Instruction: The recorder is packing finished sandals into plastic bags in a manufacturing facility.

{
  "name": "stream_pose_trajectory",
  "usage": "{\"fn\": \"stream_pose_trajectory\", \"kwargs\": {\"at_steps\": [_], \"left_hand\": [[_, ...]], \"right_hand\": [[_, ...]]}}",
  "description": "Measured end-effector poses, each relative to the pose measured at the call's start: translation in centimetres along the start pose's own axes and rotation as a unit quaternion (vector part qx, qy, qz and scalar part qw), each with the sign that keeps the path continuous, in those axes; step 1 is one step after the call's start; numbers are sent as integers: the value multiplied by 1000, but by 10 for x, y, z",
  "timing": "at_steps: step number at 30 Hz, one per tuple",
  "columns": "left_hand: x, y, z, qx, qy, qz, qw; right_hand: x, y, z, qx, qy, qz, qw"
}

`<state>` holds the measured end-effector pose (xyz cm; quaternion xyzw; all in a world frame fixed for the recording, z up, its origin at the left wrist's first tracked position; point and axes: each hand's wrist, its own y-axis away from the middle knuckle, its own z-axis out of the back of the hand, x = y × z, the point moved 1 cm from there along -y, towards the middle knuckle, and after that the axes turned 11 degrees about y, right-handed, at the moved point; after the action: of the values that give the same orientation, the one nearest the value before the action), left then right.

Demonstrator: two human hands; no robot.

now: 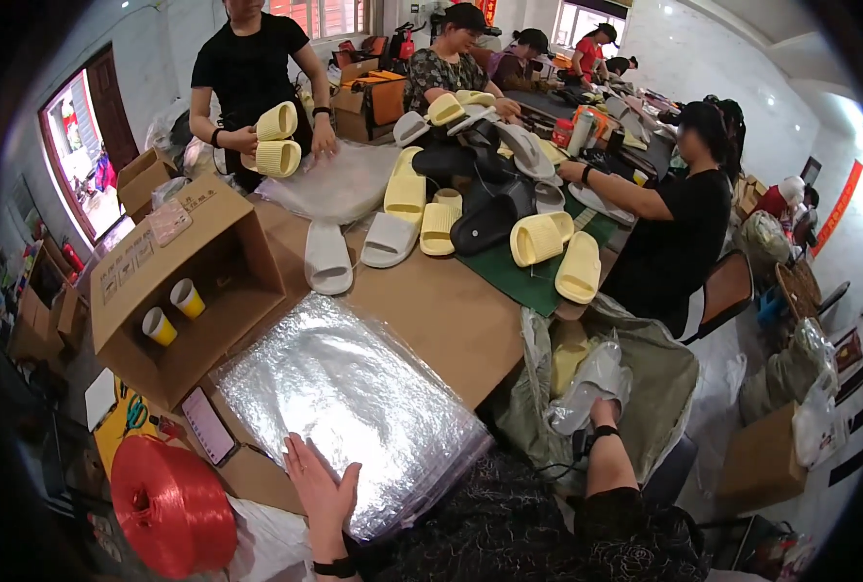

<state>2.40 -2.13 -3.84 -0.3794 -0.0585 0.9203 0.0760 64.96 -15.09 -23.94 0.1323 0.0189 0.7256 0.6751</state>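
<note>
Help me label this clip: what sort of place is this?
Probably a small packing workshop: slippers lie heaped on a table near a stack of clear plastic packaging, with several people around.

From the wearer's head, that wide fisheye camera peers down and forward across the flat brown tabletop [441, 335], close above the stacked shiny clear-plastic sheets [344, 388] at the near side, taking in the room as far as the pale, smooth back wall [708, 58].
</note>
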Motion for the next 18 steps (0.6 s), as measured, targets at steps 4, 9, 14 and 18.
{"fn": "stream_pose_trajectory", "kwargs": {"at_steps": [4, 9, 14, 18], "left_hand": [[3, 4, 3, -22, -18, -12, 1000], [4, 4, 4, -4, -19, 4, 1000], [4, 1, 0, -1, -10, 12, 1000], [-7, 3, 4, 7, 2, 45, 999]], "right_hand": [[45, 28, 41, -72, -46, -14, 996], [109, 73, 105, -301, -162, 250, 906], [205, 42, 181, -302, -222, 438, 817], [271, -16, 189, -285, -167, 430, 840]]}}
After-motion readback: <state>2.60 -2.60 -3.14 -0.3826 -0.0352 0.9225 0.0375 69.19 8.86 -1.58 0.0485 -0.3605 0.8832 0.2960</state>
